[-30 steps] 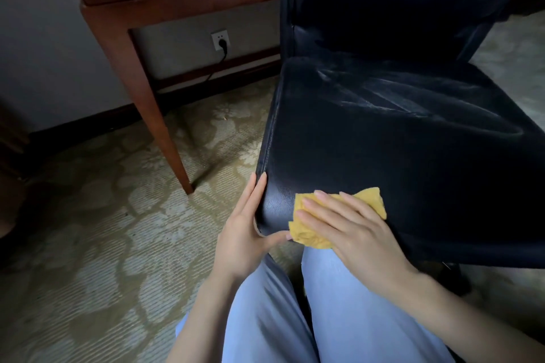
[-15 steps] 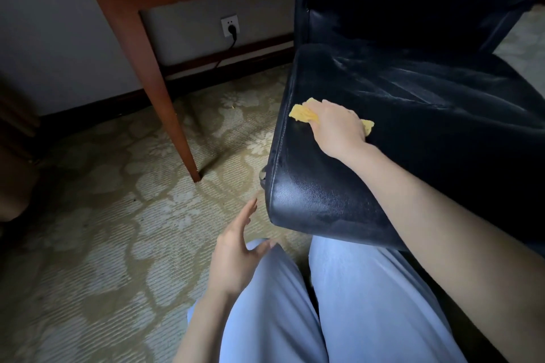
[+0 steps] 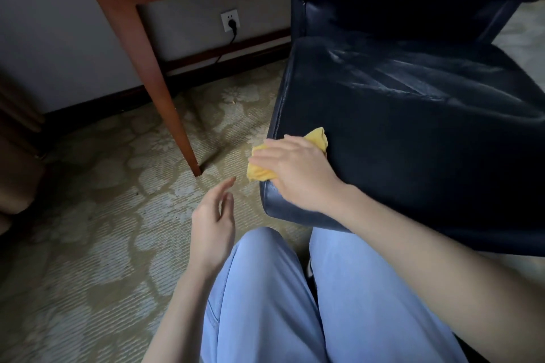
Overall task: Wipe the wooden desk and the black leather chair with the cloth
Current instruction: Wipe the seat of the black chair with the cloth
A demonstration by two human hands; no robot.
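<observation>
Half a second ago my right hand (image 3: pixel 295 171) had the cloth (image 3: pixel 259 172) farther up the left side of the chair seat; now it has come back to the seat's near left corner. The yellow cloth lies under my flattened fingers, which press it on the black leather. One end pokes out past my knuckles onto the seat and the other hangs over the seat's left edge. My left hand (image 3: pixel 213 221), which a second ago was braced on that corner, is off the chair (image 3: pixel 413 127). It floats beside my left knee with fingers loose and spread, holding nothing, and sits a little closer to the cloth than half a second ago.

The seat's left seam runs from the corner up toward the backrest, and the rest of the seat stretches away to my right. The desk leg (image 3: pixel 165 88) stands on the patterned carpet (image 3: pixel 88 215) to the left, apart from the chair, with a strip of carpet between them. Behind it a plug sits in the wall socket (image 3: pixel 230 20)
</observation>
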